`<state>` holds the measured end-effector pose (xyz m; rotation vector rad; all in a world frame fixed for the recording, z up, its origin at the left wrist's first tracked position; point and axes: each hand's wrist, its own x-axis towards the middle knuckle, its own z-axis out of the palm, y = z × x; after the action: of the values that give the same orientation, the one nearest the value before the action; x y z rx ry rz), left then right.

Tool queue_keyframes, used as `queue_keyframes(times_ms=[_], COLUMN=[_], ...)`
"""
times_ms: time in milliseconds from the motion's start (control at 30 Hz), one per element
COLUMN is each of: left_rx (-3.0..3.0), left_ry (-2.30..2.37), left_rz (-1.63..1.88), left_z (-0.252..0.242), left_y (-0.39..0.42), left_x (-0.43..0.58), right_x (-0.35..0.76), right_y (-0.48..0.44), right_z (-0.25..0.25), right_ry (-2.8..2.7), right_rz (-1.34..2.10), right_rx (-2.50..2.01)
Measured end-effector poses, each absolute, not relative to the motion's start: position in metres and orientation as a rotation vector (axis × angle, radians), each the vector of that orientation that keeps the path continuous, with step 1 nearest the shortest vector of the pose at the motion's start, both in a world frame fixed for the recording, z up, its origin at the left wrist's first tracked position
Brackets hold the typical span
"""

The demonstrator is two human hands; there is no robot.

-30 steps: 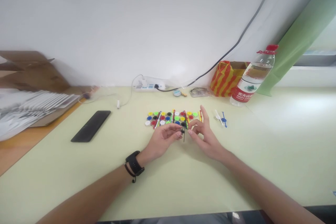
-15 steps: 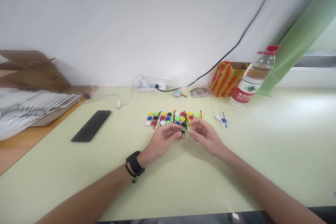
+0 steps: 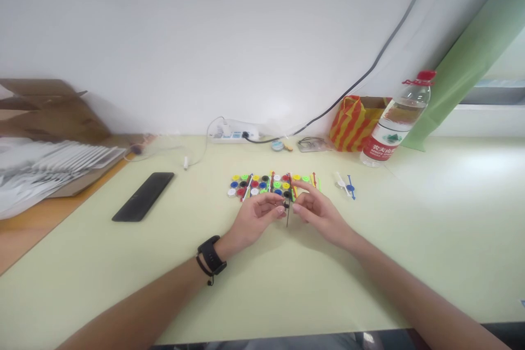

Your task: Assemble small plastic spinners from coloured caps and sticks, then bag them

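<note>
My left hand (image 3: 255, 220) pinches a small black spinner arrow (image 3: 287, 214) between thumb and fingertips; its thin pointer stands near upright, edge toward me. Just to the right, my right hand (image 3: 322, 215) is half curled, thumb and index finger apart on either side of a gap, close to the pointer. Whether a fingertip touches it is too small to tell. Behind both hands lie rows of round coloured discs (image 3: 255, 185) in several colours, with arrow pointers among them, such as a red one (image 3: 314, 179). The hands cover the nearest part of these rows.
Right of the rows lie a white arrow (image 3: 344, 184) and a blue arrow (image 3: 350, 188). A black phone-like slab (image 3: 143, 197) rests at left. Along the wall are a power strip (image 3: 233, 136), a striped bag (image 3: 351, 123) and a large water bottle (image 3: 389, 131). Stacked white packets (image 3: 61, 167) lie far left.
The black pointer has turned in the left hand's grip and now shows as a dark, longer line. My right index finger has straightened and moved slightly left.
</note>
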<state>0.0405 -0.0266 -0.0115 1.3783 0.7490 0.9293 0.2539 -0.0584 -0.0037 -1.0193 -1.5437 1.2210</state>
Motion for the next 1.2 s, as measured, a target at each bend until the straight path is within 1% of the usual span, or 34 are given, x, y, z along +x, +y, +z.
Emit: queue_keyframes(times_ms=[133, 267, 333, 533, 967, 1200], left_rx=[1.371, 1.351, 1.342, 1.353, 1.396, 1.361], left_ry=[0.753, 0.774, 0.781, 0.755, 0.749, 0.751], left_rz=[0.929, 0.948, 0.956, 0.946, 0.966, 0.962], left_z=[-0.011, -0.011, -0.012, -0.011, -0.014, -0.010], left_y=[-0.027, -0.026, -0.025, -0.026, -0.024, -0.025], left_x=[0.041, 0.042, 0.042, 0.042, 0.041, 0.041], right_x=[0.256, 0.265, 0.268, 0.262, 0.260, 0.260], right_y=[-0.059, -0.058, -0.057, -0.055, -0.058, -0.063], right_z=[0.003, 0.011, 0.012, 0.005, 0.002, -0.001], right_ry=[-1.360, -1.434, -1.467, -1.387, -1.667, -1.749], right_rz=[1.331, 1.540, 1.564, 1.358, 1.247, 1.014], right_rx=[-1.046, -0.907, -0.847, -0.956, -1.006, -1.033])
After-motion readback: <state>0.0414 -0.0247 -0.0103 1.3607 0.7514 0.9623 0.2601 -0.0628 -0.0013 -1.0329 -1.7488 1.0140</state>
